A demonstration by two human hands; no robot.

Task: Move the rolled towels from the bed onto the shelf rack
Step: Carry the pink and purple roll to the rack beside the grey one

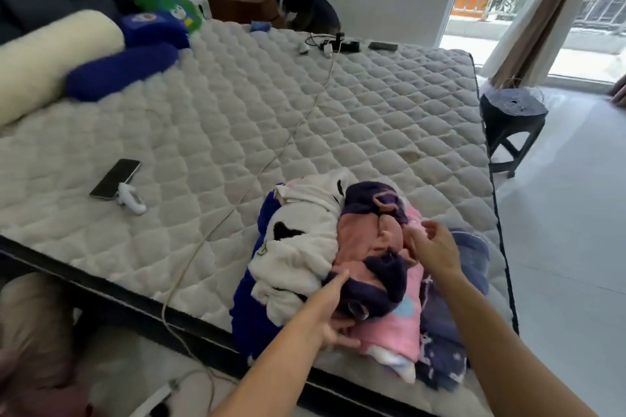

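Several rolled towels lie in a heap at the near right corner of the quilted mattress [305,105]. A white towel with black patches [305,234] is on the left, a pink and dark purple roll [369,247] lies in the middle, a bright pink one [396,328] sits under it, and greyish-blue ones [471,267] are on the right. My left hand [333,315] grips the near end of the pink and purple roll, thumb on top. My right hand [432,245] hovers over that roll's right side with fingers spread. No shelf rack is in view.
A phone [115,178] and a small white device [132,199] lie on the mattress at left, and a white cable [271,159] runs across it. Pillows [122,71] sit at the far left. A dark stool [513,118] stands on the floor right of the bed.
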